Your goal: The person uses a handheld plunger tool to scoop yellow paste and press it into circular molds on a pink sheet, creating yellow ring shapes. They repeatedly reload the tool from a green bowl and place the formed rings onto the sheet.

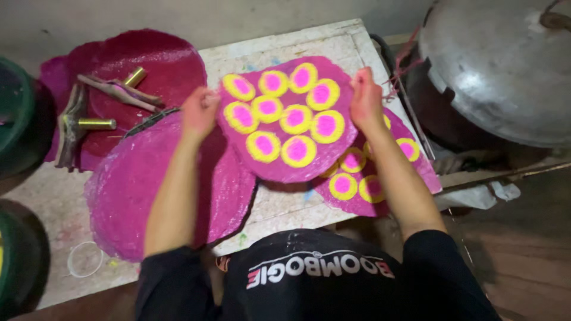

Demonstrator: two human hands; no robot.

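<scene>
above the table [333, 41], pink dotted sheet [289, 122] — left fingers [205, 101], right fingers [361, 89] pinching its edges

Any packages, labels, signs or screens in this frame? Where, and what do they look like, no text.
No packages, signs or screens.
Printed band: across the black shirt at bottom centre, a curved strip of white lettering, one end red.
Both hands, left hand and right hand, hold an unlabelled pink sheet with yellow-ringed spots.

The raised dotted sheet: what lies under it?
Under the dotted sheet lies a second dotted sheet, showing at the right, and the white table. The rest is covered.
</scene>
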